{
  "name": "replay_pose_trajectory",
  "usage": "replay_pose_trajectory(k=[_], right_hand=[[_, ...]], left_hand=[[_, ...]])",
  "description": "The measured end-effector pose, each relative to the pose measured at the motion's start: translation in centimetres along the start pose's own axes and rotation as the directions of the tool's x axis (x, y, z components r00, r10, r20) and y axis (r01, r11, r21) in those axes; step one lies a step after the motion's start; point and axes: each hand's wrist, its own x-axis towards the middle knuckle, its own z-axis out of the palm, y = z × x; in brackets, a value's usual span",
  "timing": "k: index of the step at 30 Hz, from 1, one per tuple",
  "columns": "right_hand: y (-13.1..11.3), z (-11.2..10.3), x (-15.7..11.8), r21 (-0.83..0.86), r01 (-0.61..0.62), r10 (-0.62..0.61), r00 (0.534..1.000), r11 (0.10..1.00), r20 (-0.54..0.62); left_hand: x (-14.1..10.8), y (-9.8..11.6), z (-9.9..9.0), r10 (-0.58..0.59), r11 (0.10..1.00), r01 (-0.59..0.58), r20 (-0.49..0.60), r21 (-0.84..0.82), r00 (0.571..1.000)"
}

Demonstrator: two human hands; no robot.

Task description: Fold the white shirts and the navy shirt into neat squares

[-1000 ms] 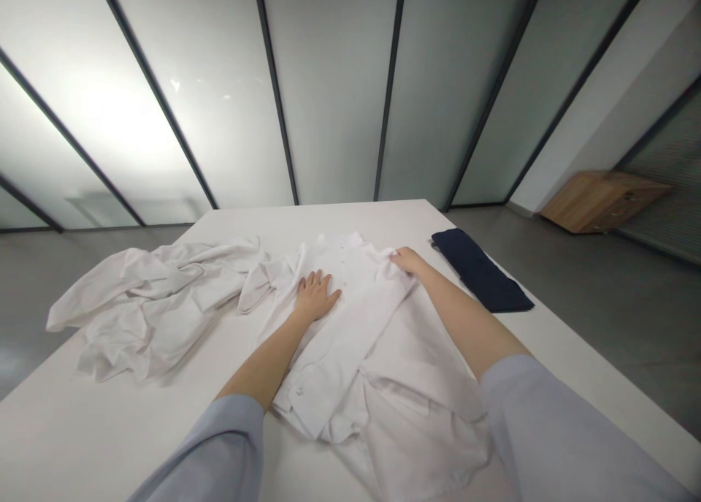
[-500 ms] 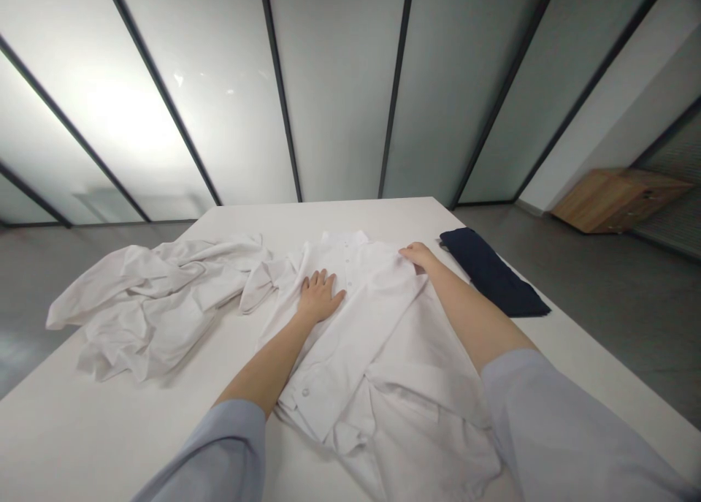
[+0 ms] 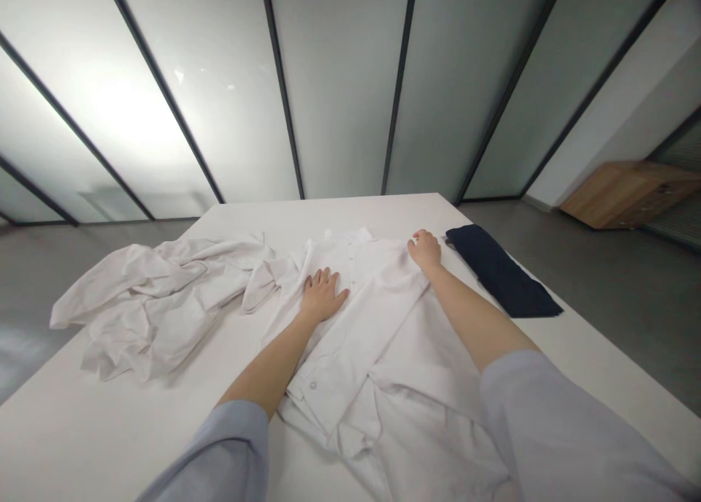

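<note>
A white button-up shirt (image 3: 377, 290) lies spread in front of me, its collar toward the far side and its lower part rumpled near me. My left hand (image 3: 323, 295) rests flat on the shirt's front, beside the button strip, fingers spread. At the shirt's right shoulder is my right hand (image 3: 426, 250), its fingers loosely bent, with a gap between thumb and fingertips. No cloth shows pinched in it. One sleeve lies folded across the shirt's lower right, partly behind my forearm.
A second crumpled white garment (image 3: 164, 297) lies to the left, its end hanging over the table edge. A folded dark navy cloth (image 3: 501, 272) sits at the right edge of the white table (image 3: 230, 443). Beyond stand frosted glass panels (image 3: 339, 85) and a wooden cabinet (image 3: 624, 195).
My right hand has let go of the shirt's shoulder edge and turned slightly up, its fingers parting. My left hand stays flat on the shirt. The view has shifted slightly.
</note>
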Motion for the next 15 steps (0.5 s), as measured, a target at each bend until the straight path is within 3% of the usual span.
replay_pose_trajectory(k=[4, 7, 11, 15], right_hand=[[0.3, -1.2, -2.6, 0.038, 0.195, -0.193, 0.98, 0.98, -0.055], [1.4, -2.4, -4.7, 0.057, 0.313, -0.314, 0.95, 0.948, 0.005], [3.3, -3.8, -6.7, 0.01, 0.345, -0.343, 0.929, 0.939, 0.136], [4.7, -3.8, -8.2, -0.081, 0.332, -0.304, 0.921, 0.94, 0.241]], left_hand=[[0.0, 0.0, -0.2, 0.001, 1.0, -0.001, -0.004, -0.023, 1.0], [-0.1, 0.0, -0.7, 0.017, 0.998, -0.02, -0.053, -0.064, 0.998], [0.0, 0.1, -1.4, 0.076, 0.986, -0.092, -0.113, -0.142, 0.991], [0.3, 0.0, -2.0, 0.176, 0.934, -0.179, -0.04, -0.309, 0.984]])
